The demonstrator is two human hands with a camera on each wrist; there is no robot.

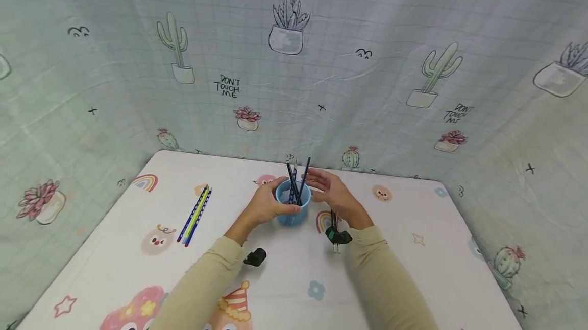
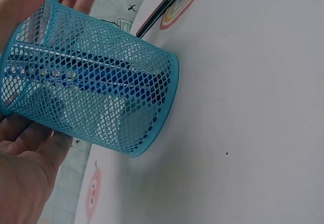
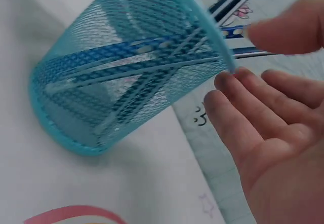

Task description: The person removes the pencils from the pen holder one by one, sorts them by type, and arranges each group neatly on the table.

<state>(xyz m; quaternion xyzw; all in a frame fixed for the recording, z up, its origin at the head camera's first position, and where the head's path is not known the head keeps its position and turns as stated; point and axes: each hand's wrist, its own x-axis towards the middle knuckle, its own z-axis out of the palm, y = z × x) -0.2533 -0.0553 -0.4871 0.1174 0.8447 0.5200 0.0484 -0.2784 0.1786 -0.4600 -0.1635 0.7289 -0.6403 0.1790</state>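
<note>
A blue mesh pencil cup [image 1: 290,217] is near the middle of the table, holding dark pencils [image 1: 307,169] and a blue pencil with white spots [image 3: 234,31]. My left hand [image 1: 266,205] grips the cup from its left side, thumb across the near side at the rim and fingers round the back. At the cup's right is my right hand [image 1: 334,194], its fingers extended close to the rim. In the right wrist view its thumb is near the spotted pencil's end; whether they touch I cannot tell.
Two black pencils [image 1: 334,217] lie on the table under the right wrist. To the left are a yellow-green pencil [image 1: 195,216] and spotted blue pencils [image 1: 199,219], side by side. A patterned cloth [image 1: 321,79] hangs behind and beside the white table [image 1: 390,228].
</note>
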